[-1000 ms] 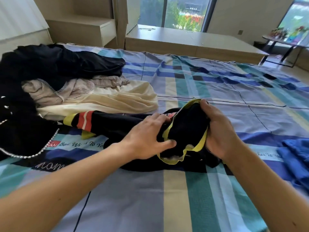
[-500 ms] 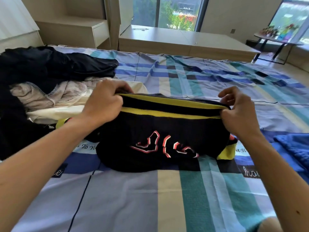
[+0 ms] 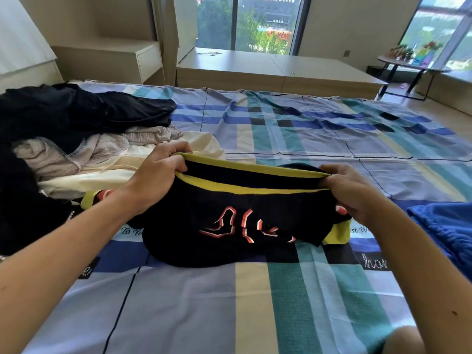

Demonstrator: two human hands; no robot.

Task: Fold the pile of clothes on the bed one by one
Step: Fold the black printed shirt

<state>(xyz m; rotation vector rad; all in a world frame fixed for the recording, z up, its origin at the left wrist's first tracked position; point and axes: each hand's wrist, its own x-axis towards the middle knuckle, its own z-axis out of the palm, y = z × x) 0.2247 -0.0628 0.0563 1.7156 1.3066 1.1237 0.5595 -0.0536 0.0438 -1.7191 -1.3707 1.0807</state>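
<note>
garment: we see a black garment (image 3: 237,226) with yellow trim and a red-white print, stretched between both hands; its lower part sags onto the bed sheet (image 3: 281,302).
left hand: our left hand (image 3: 158,172) grips the yellow-edged opening at its left end, fingers curled over the rim.
right hand: our right hand (image 3: 350,192) pinches the same opening at its right end, fingers curled round the fabric.
hands: well apart, both clamped on the garment, hem pulled taut between them.
pile: remaining pile of clothes (image 3: 76,139), black, beige and cream pieces, lies left of the garment, just beyond the left hand.
blue cloth: a blue cloth (image 3: 449,226) lies on the sheet right of the right forearm.
background: a low wooden platform (image 3: 281,70) sits beyond the bed under the window.
</note>
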